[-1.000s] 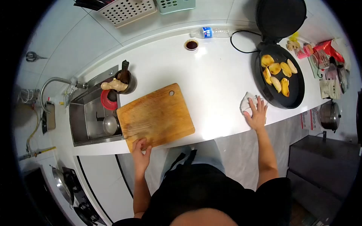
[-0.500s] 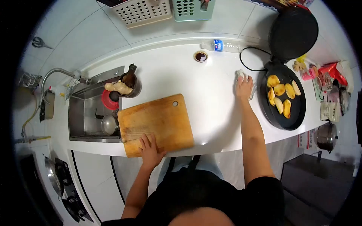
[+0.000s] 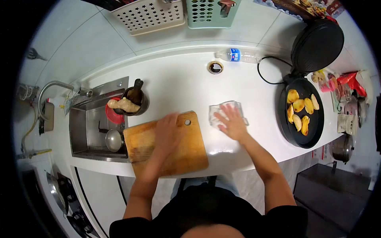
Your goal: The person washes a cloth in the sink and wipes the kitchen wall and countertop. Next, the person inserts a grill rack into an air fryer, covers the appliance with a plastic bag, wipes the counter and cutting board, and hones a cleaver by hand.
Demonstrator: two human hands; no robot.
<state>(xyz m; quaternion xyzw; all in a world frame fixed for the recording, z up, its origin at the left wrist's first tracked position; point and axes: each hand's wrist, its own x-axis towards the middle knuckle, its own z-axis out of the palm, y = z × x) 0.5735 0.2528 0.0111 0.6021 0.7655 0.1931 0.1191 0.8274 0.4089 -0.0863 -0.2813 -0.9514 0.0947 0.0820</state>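
My right hand lies with fingers spread over a white cloth, which is spread on the white counter. Over the far part of the wooden cutting board is my left hand, smeared by motion. Whether it touches the board I cannot tell. A mortar holding a dark pestle and a piece of ginger stands behind the board's left end. Beyond my right hand sits a small dish of dark sauce.
An open electric pan with several browned potato slices occupies the right side, its cord looping behind. A plastic bottle lies at the back. To the left is a steel sink with a red bowl inside.
My right hand has moved left from beside the pan, and the bunched cloth is now spread under it. My left hand has moved from the board's near edge toward its far edge.
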